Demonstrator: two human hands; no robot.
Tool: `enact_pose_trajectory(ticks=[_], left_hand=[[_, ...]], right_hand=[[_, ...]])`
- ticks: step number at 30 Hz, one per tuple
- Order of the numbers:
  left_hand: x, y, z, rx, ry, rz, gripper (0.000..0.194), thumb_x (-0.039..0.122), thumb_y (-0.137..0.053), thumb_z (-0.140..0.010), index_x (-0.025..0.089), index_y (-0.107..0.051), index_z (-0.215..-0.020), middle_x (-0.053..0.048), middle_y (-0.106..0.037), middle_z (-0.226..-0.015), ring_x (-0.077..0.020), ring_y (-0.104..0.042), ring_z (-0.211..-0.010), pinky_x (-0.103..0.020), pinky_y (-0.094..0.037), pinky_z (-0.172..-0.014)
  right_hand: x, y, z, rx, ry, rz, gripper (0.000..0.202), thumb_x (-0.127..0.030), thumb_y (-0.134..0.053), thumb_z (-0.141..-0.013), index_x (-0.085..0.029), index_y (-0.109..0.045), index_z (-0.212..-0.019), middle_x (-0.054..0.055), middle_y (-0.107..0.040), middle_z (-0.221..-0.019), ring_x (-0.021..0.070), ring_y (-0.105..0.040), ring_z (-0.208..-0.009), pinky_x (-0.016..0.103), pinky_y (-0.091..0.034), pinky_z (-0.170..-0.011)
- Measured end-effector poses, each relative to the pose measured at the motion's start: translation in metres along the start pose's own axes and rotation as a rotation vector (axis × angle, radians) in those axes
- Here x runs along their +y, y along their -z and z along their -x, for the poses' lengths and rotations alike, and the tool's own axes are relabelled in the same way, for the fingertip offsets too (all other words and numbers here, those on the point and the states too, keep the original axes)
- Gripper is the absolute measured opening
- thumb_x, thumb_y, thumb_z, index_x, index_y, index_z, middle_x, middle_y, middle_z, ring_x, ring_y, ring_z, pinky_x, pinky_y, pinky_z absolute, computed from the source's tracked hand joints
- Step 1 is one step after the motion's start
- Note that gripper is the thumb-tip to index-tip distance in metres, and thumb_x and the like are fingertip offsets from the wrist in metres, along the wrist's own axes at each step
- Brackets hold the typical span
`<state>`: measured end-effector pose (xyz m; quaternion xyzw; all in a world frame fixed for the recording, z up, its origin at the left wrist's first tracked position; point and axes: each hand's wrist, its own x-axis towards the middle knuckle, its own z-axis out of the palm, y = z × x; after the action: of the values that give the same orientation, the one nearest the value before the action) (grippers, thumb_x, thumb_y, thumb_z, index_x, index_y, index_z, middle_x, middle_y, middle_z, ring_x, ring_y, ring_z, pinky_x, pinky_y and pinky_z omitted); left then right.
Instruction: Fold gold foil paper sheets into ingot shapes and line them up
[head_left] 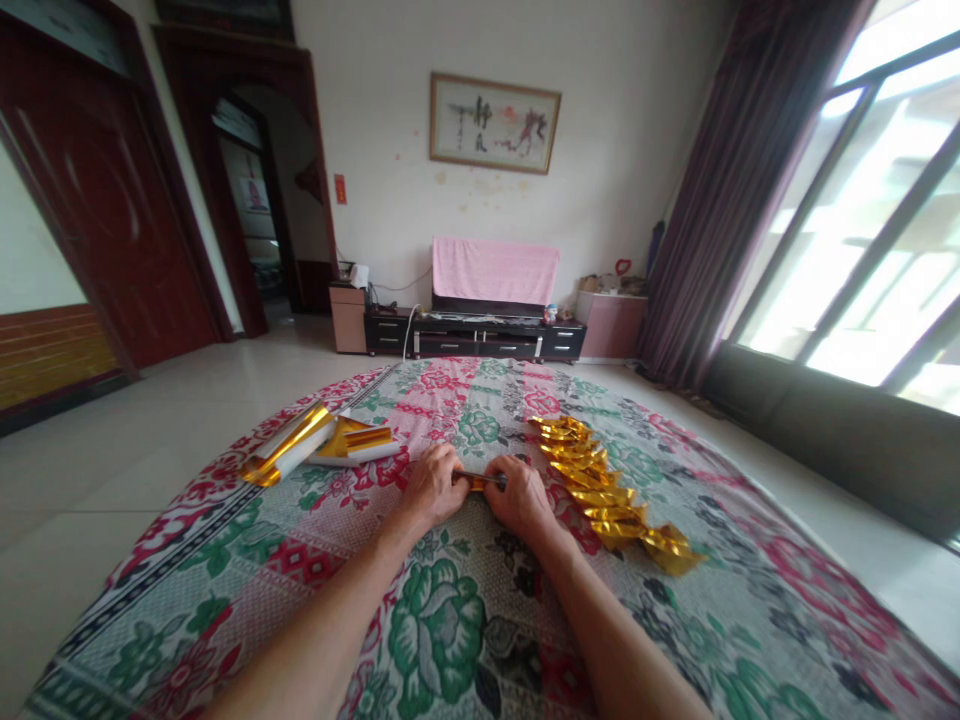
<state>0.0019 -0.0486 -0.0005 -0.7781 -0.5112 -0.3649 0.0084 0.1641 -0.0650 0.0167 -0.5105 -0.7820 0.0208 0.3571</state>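
Between my two hands, just above the patterned cloth, is a small narrow piece of gold foil paper with a dark upper edge. My left hand is closed on its left end, fingers curled inward. At the other end my right hand pinches it the same way. The fingers hide most of the piece. To the right of my right hand lies a row of several folded gold foil ingots, overlapping one another. Left of my left hand are curled stacks of gold foil sheets with white undersides.
A floral cloth in red, green and grey covers the round table. Beyond it stands a low black cabinet with a pink towel above. A purple curtain and window are on the right, a dark red door on the left.
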Motion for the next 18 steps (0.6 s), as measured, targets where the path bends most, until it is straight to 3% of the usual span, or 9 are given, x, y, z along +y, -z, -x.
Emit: enact_pose_trajectory(ticks=[11, 14, 18], left_hand=[[0.002, 0.006, -0.002, 0.045, -0.019, 0.168, 0.006, 0.017, -0.055, -0.074, 0.018, -0.061, -0.074, -0.008, -0.063, -0.093, -0.0198, -0.057, -0.093, -0.033, -0.044, -0.084], [0.007, 0.01, -0.004, 0.057, 0.099, 0.284, 0.011, 0.025, -0.056, -0.075, 0.018, -0.062, -0.08, -0.006, -0.065, -0.085, -0.0184, -0.06, -0.082, -0.031, -0.045, -0.078], [0.018, 0.015, -0.008, 0.09, 0.4, 0.624, 0.034, 0.035, -0.064, -0.067, 0.018, -0.06, -0.097, -0.005, -0.066, -0.088, -0.0153, -0.062, -0.069, -0.025, -0.046, -0.063]], right_hand=[[0.001, 0.003, -0.001, 0.061, -0.057, -0.283, 0.007, -0.016, -0.051, -0.068, -0.017, -0.058, -0.069, -0.001, -0.057, -0.061, 0.0109, -0.048, -0.055, 0.021, -0.034, -0.056], [0.003, 0.002, -0.004, 0.058, -0.176, -0.454, 0.011, -0.027, -0.054, -0.07, -0.017, -0.058, -0.069, -0.003, -0.053, -0.055, 0.01, -0.044, -0.049, 0.021, -0.033, -0.05], [0.0, -0.003, -0.007, 0.094, -0.298, -0.727, 0.019, -0.036, -0.056, -0.07, -0.017, -0.055, -0.07, -0.002, -0.054, -0.057, 0.0102, -0.044, -0.049, 0.021, -0.034, -0.049]])
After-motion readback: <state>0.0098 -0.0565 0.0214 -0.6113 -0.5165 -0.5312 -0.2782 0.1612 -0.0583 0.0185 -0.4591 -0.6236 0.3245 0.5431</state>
